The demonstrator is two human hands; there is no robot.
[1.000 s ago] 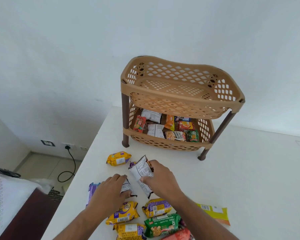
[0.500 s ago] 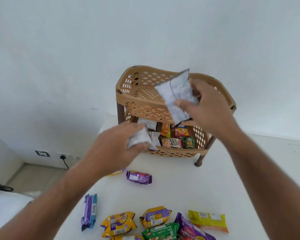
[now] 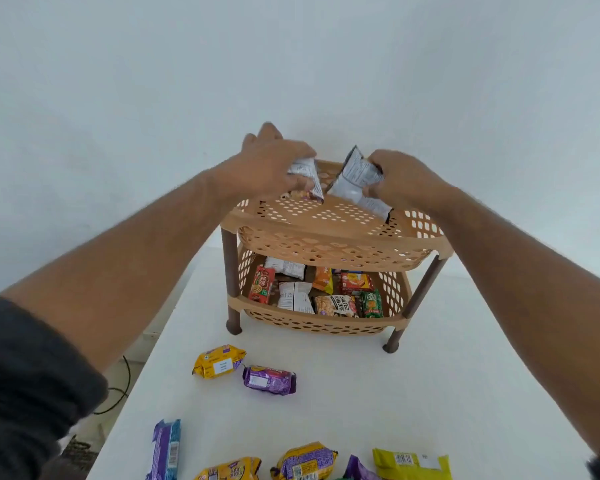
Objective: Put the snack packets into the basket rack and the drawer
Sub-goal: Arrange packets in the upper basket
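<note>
The left hand (image 3: 274,168) is clenched around a small white packet (image 3: 305,174), and the right hand (image 3: 406,181) grips a larger white packet (image 3: 355,183) by its upper end. A second ago both hands were down among the loose snacks on the surface (image 3: 413,393), picking these two up; now both arms are stretched forward and the packets hang just over the floor of the top basket (image 3: 326,233) of the tan basket rack. The larger packet's lower corner looks to be touching or nearly touching the perforated tray, though I cannot tell which.

That top tier otherwise looks bare, so these would be the first things to go in it. The bottom basket (image 3: 316,323) already holds a row of packets, among them a salted peanuts pack (image 3: 336,304) and a red biscuit pack (image 3: 262,284).

Nearer me, a yellow packet (image 3: 219,361) and a purple packet (image 3: 269,379) lie side by side on the surface, and several more sit along the near edge, including a lime-yellow packet (image 3: 411,464). I judge the job roughly half done; no drawer is in sight.
</note>
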